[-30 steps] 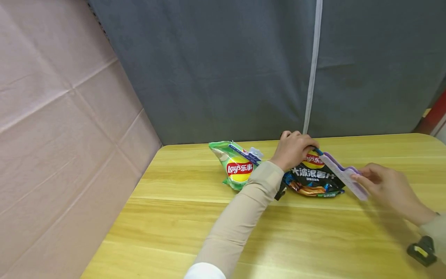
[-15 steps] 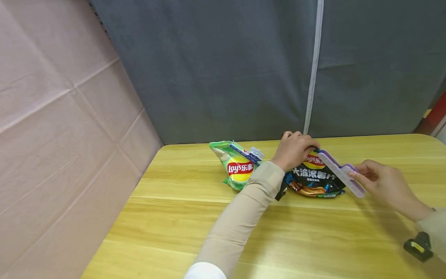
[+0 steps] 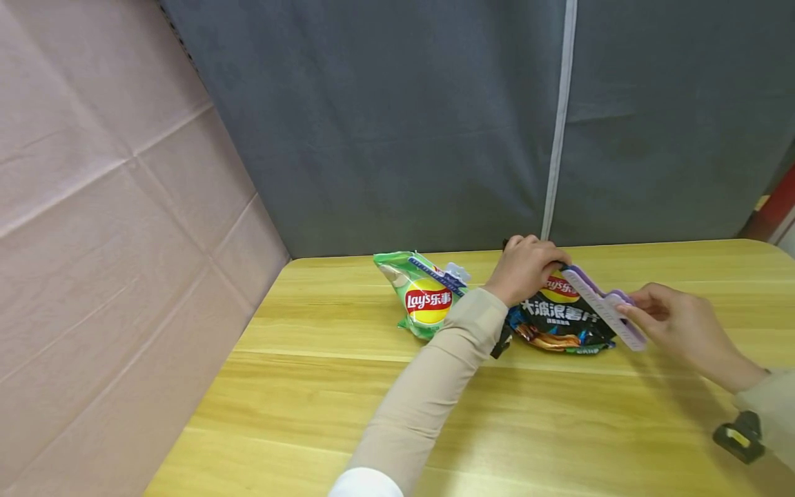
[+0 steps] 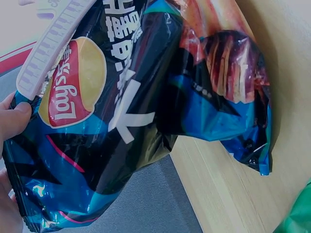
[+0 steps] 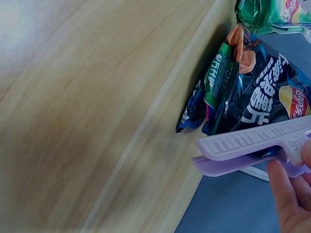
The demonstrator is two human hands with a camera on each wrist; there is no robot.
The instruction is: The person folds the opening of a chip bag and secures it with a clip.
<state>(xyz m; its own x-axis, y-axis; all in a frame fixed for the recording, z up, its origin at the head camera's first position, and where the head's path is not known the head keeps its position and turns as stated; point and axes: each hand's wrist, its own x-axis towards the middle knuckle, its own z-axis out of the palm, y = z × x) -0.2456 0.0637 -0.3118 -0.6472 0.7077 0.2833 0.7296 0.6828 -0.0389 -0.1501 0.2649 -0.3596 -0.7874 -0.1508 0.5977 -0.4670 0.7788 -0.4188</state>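
Note:
A black and blue Lay's chip bag stands on the table, tilted. My left hand grips its upper left corner; in the left wrist view the thumb lies on the bag's front. With my right hand I pinch the handle of a long lavender bag clip. The clip lies slantwise along the bag's upper right edge, one end right by my left fingers. In the right wrist view the clip's near end shows its two jaws apart, with bag film between them farther along.
Left of the black bag stands a green Lay's bag, with a dark blue clip across its top; my left forearm partly hides it. A grey curtain hangs behind the wooden table. A pinkish cloth wall borders the left.
My right hand has moved slightly left and up with the lavender clip, which now sits farther onto the black bag's edge. The left hand has hardly moved.

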